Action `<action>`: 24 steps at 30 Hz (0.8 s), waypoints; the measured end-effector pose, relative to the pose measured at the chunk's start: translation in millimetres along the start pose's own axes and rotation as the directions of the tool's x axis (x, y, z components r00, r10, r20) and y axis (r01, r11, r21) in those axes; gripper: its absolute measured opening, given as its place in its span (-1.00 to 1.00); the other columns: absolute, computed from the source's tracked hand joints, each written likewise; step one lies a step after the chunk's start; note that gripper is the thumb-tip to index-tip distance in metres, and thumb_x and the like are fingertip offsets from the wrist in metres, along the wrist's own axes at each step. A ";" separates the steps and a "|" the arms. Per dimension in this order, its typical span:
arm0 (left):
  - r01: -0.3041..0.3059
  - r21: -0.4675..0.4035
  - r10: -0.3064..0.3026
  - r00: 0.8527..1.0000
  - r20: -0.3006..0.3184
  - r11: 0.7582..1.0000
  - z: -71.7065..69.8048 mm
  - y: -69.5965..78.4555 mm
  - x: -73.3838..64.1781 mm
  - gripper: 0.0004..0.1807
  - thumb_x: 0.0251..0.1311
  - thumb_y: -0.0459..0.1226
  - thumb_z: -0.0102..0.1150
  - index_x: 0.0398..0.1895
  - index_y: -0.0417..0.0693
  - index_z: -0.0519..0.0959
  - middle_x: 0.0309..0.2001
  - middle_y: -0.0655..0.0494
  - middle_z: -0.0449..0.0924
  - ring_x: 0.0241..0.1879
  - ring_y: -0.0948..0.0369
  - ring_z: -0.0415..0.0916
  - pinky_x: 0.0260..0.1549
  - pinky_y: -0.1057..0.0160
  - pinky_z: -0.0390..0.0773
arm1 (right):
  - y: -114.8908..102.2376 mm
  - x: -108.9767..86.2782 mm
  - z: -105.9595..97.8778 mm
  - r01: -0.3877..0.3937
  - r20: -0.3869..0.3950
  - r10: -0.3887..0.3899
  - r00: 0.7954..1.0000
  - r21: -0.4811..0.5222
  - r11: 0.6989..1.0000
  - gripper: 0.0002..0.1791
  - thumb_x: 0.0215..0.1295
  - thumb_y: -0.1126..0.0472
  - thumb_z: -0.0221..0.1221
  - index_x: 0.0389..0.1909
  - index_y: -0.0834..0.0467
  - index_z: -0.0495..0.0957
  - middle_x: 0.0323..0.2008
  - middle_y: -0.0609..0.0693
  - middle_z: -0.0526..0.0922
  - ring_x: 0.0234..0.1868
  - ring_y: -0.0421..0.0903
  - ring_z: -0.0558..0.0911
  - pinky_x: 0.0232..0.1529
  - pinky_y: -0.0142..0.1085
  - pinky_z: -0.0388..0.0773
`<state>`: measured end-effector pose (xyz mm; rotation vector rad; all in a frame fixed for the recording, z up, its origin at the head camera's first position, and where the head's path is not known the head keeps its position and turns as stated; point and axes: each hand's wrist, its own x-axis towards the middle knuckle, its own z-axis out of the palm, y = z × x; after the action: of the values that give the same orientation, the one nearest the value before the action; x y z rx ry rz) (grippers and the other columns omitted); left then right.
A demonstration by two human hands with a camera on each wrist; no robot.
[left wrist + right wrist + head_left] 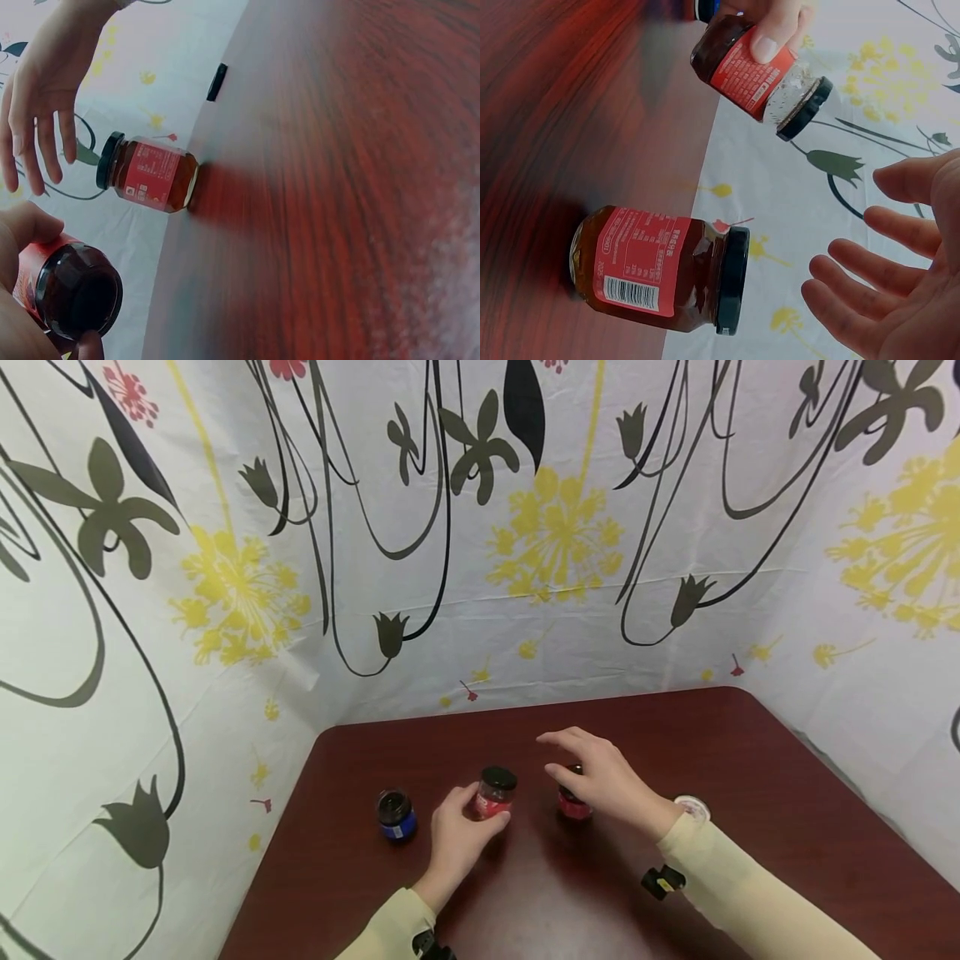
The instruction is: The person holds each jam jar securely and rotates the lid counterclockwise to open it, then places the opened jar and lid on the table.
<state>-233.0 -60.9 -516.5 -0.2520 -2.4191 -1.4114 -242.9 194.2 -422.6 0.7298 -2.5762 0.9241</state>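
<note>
- My left hand [459, 837] has its fingers [769, 41] curled round the red-labelled jar [494, 793], thumb pressed on the label; that jar stands on the dark red surface [750, 760].
- My right hand [600, 781] is released, fingers [855, 274] spread and relaxed, hovering just over the second jar [574, 803] without touching it.
- From the right wrist view the second jar [660, 268] stands with its black lid [731, 279] facing my open palm, a clear gap between lid and fingertips.
- A blue-labelled jar [396, 815] sits beyond the back of my left hand, apart from it; a white lid-like disc [692, 807] lies by my right wrist.
- To do this well, I judge the right fingers should come down evenly around the black lid, not the glass shoulder, so the pads meet the rim on all sides.
- I would keep the left grip low on its jar, so it does not tip or slide into the neighbour between the two hands.
- The jars stand near each other; a wide finger spread risks knocking the held one.
</note>
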 end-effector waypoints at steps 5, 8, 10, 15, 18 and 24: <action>-0.013 0.011 0.013 1.000 0.001 1.000 -1.8 3.1 -1.9 -0.43 -0.13 0.10 0.60 0.02 0.23 0.71 -0.29 0.41 0.56 -0.29 0.32 0.51 -0.31 0.27 0.54 | -0.8 0.7 2.3 0.001 0.001 -0.001 1.000 0.011 1.000 -0.54 0.37 0.02 0.29 0.26 -0.25 0.51 0.09 -0.31 0.54 0.00 -0.23 0.62 -0.06 -0.05 0.60; -0.023 0.011 0.023 1.000 0.001 1.000 -2.5 4.7 -3.1 -0.40 -0.14 0.15 0.58 0.02 0.20 0.71 -0.30 0.40 0.55 -0.31 0.32 0.51 -0.36 0.29 0.54 | -0.8 0.7 3.5 0.002 0.003 -0.002 1.000 0.017 1.000 -0.54 0.37 0.01 0.29 0.26 -0.24 0.51 0.09 -0.32 0.55 0.00 -0.23 0.62 -0.05 -0.05 0.60; -0.030 0.008 0.030 1.000 0.001 1.000 -3.1 6.6 -3.7 -0.39 -0.15 0.13 0.60 0.02 0.17 0.71 -0.31 0.39 0.54 -0.32 0.31 0.50 -0.39 0.31 0.53 | -0.4 0.6 4.1 0.006 0.006 -0.006 1.000 0.023 1.000 -0.55 0.38 0.01 0.28 0.26 -0.24 0.51 0.09 -0.31 0.55 -0.01 -0.23 0.62 -0.05 -0.02 0.60; -0.049 0.012 0.049 0.999 -0.005 0.999 -4.2 9.5 -5.3 -0.40 -0.16 0.03 0.64 0.02 0.09 0.71 -0.31 0.37 0.55 -0.33 0.32 0.51 -0.39 0.31 0.54 | -0.9 0.7 5.5 0.004 0.012 -0.004 1.000 0.043 0.999 -0.58 0.40 0.00 0.25 0.26 -0.24 0.51 0.06 -0.32 0.55 -0.06 -0.28 0.61 -0.08 -0.08 0.60; -0.061 0.026 0.062 0.998 -0.002 0.998 -4.4 9.8 -6.5 -0.39 -0.17 0.05 0.64 0.02 0.08 0.71 -0.29 0.37 0.55 -0.32 0.33 0.50 -0.39 0.32 0.54 | -1.9 0.7 6.7 -0.008 0.018 0.007 1.000 0.056 0.998 -0.60 0.42 -0.06 0.23 0.24 -0.27 0.51 0.02 -0.34 0.55 -0.10 -0.33 0.59 -0.10 -0.11 0.60; -0.085 0.049 0.085 0.996 0.002 0.995 -5.2 13.0 -8.8 -0.36 -0.18 0.16 0.60 0.01 0.11 0.71 -0.25 0.37 0.57 -0.28 0.34 0.52 -0.34 0.29 0.55 | -3.4 1.1 8.7 -0.014 0.030 0.012 0.999 0.064 0.998 -0.61 0.43 -0.06 0.21 0.24 -0.25 0.52 0.04 -0.32 0.57 -0.10 -0.33 0.60 -0.08 -0.13 0.60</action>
<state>-219.8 -58.9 -506.8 -0.3383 -2.4093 -1.3132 -242.9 185.8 -426.8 0.7507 -2.5905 1.0121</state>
